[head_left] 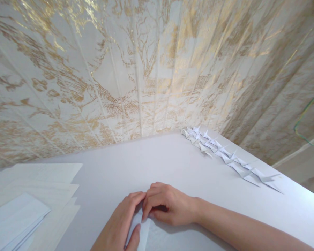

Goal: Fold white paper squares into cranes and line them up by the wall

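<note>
A folded piece of white paper lies on the white table at the near edge of the view, partly covered by my hands. My left hand is curled along its left side, with the thumb lying on the paper. Bent over the paper's far end is my right hand, its fingertips pressed down on it and touching the left fingers. The lower part of the paper runs out of the picture, so its full shape is hidden.
White sheets lie stacked at the left, with folded white paper on top. Several folded paper cranes stand in rows along the right edge of the table. A gold-patterned curtain hangs behind.
</note>
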Demonstrator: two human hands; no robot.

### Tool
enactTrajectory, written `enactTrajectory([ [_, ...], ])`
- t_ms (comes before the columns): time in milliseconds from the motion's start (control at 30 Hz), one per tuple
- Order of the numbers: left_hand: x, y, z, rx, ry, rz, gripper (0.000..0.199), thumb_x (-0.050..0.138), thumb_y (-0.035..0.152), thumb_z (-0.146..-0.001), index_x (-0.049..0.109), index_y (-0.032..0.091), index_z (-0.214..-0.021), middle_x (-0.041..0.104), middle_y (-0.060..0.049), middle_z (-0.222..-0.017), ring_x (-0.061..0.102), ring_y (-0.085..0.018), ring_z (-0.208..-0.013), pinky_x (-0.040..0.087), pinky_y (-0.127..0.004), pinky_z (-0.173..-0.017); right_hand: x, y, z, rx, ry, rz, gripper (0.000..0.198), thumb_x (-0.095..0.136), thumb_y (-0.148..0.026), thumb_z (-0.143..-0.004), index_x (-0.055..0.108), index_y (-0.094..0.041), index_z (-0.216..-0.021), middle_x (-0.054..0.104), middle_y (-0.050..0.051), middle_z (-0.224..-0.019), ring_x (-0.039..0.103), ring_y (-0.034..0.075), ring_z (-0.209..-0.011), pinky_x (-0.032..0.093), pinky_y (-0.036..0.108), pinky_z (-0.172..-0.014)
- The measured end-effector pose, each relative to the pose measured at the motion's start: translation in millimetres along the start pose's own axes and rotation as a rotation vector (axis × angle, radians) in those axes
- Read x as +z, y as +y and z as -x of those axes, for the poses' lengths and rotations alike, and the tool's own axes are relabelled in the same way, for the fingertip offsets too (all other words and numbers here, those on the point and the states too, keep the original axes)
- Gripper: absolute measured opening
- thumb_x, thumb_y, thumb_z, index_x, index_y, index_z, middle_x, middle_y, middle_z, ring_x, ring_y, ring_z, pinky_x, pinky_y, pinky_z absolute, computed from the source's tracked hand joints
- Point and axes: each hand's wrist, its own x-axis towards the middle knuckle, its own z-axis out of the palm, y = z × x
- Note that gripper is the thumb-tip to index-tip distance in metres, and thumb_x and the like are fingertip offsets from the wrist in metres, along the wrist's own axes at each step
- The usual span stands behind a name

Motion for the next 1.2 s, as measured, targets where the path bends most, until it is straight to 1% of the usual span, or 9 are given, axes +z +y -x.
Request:
enactTrajectory([
  [133,0,1,0,-0.018,-0.04,-0.007,0.05,0.042,0.01,-0.087,0.036,0.026,-0.134,0.059,-0.009,-0.128,0.062,-0.019,-0.115,0.053,-0.032,-0.097,-1,-1,-1,-0.008,0.006,0.0,0.017,0.053,-0.006,-0.088,0.067,-0.016,-0.086,0.072,0.006,-0.088,0.065,0.016,-0.091,0.044,0.03,-0.092],
  [267,3,-1,2,-0.029,0.01,0.017,0.05,0.04,0.012,-0.088,0.036,0.027,-0.135,0.059,-0.009,-0.129,0.062,-0.02,-0.114,0.053,-0.033,-0.097,-1,-2,-1,-0.003,-0.004,0.003,0.017,0.053,-0.006,-0.088,0.066,-0.016,-0.086,0.072,0.007,-0.09,0.065,0.016,-0.092,0.044,0.031,-0.092],
  [433,5,1,2,-0.017,0.052,0.044,0.051,0.041,0.01,-0.086,0.041,0.028,-0.134,0.06,-0.007,-0.13,0.063,-0.02,-0.113,0.052,-0.032,-0.097,0,-1,-1,-0.022,0.005,0.006,0.019,0.051,-0.004,-0.087,0.067,-0.015,-0.086,0.071,0.007,-0.088,0.065,0.016,-0.09,0.044,0.031,-0.092],
  [533,4,4,1,-0.058,0.07,0.061,0.049,0.041,0.009,-0.086,0.044,0.028,-0.132,0.061,-0.006,-0.129,0.063,-0.02,-0.113,0.051,-0.032,-0.098,0,0,-1,-0.009,-0.015,0.016,0.018,0.053,-0.005,-0.087,0.066,-0.017,-0.086,0.071,0.006,-0.088,0.064,0.016,-0.091,0.044,0.031,-0.092],
  [667,3,2,0,-0.037,0.033,0.07,0.051,0.042,0.01,-0.086,0.041,0.028,-0.134,0.06,-0.006,-0.129,0.063,-0.019,-0.113,0.052,-0.03,-0.097,-1,1,0,-0.013,-0.041,0.015,0.015,0.057,-0.005,-0.084,0.066,-0.017,-0.086,0.07,0.006,-0.089,0.064,0.016,-0.093,0.043,0.031,-0.093],
  [767,2,1,0,-0.008,0.01,0.069,0.052,0.041,0.01,-0.086,0.039,0.028,-0.135,0.06,-0.007,-0.128,0.062,-0.019,-0.114,0.052,-0.03,-0.097,-2,1,-1,-0.005,-0.063,0.033,0.015,0.057,-0.005,-0.086,0.066,-0.016,-0.088,0.07,0.006,-0.09,0.063,0.016,-0.093,0.043,0.031,-0.093],
  [933,-2,8,-2,-0.072,-0.001,0.077,0.047,0.038,0.008,-0.088,0.04,0.027,-0.132,0.06,-0.007,-0.127,0.062,-0.018,-0.113,0.051,-0.032,-0.097,-3,0,-1,-0.018,-0.047,0.015,0.013,0.06,-0.006,-0.084,0.067,-0.017,-0.087,0.069,0.006,-0.09,0.064,0.016,-0.093,0.043,0.031,-0.093],
  [1067,-4,9,-3,-0.075,-0.014,0.075,0.05,0.04,0.006,-0.087,0.04,0.028,-0.131,0.06,-0.006,-0.127,0.062,-0.018,-0.114,0.052,-0.032,-0.098,-2,0,0,-0.017,-0.038,0.015,0.011,0.061,-0.009,-0.084,0.067,-0.018,-0.086,0.069,0.005,-0.09,0.063,0.016,-0.093,0.042,0.031,-0.093],
  [1200,-5,7,-3,-0.073,-0.043,0.061,0.051,0.042,0.005,-0.085,0.04,0.028,-0.131,0.06,-0.007,-0.127,0.062,-0.019,-0.114,0.052,-0.033,-0.098,-2,1,0,-0.021,-0.052,0.023,0.007,0.062,-0.013,-0.086,0.067,-0.017,-0.088,0.069,0.006,-0.091,0.063,0.016,-0.093,0.042,0.032,-0.093],
])
